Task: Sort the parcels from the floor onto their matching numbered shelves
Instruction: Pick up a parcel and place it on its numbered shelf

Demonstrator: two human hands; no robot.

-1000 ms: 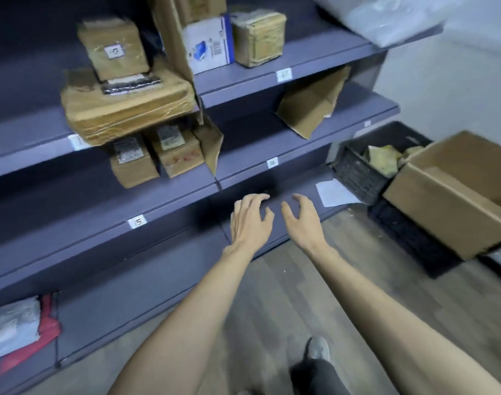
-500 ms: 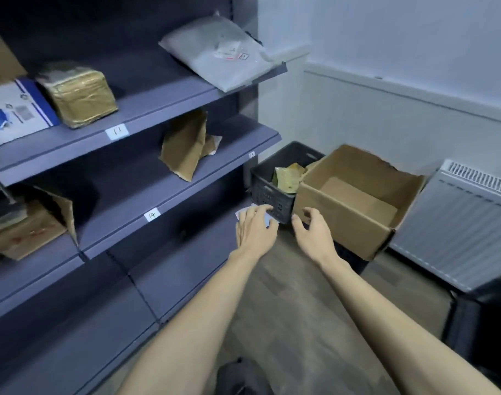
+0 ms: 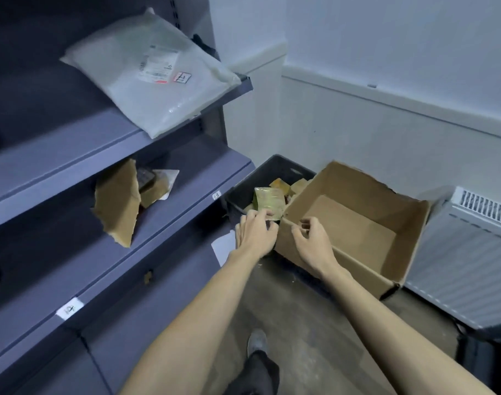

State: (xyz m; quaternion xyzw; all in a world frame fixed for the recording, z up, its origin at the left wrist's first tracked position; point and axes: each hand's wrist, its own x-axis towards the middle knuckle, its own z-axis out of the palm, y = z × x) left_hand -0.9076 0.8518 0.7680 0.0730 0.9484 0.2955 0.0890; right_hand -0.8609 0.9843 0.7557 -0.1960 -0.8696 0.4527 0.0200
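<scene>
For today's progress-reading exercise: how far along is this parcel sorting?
Done: a grey mailer bag lies on the upper shelf, and a torn brown parcel sits on the shelf below. In hand: the left hand reaches a taped parcel in the black crate; the right hand is at the cardboard box. Left: more parcels in the crate.

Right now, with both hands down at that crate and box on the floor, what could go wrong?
The left hand is just reaching the taped parcel standing in the black crate; a grip by one edge could let it slip back among the others. The right hand is at the rim of the empty cardboard box, which might tip or slide if pushed. Up top, the grey mailing bag overhangs its shelf edge, so a bump could drop it.
</scene>
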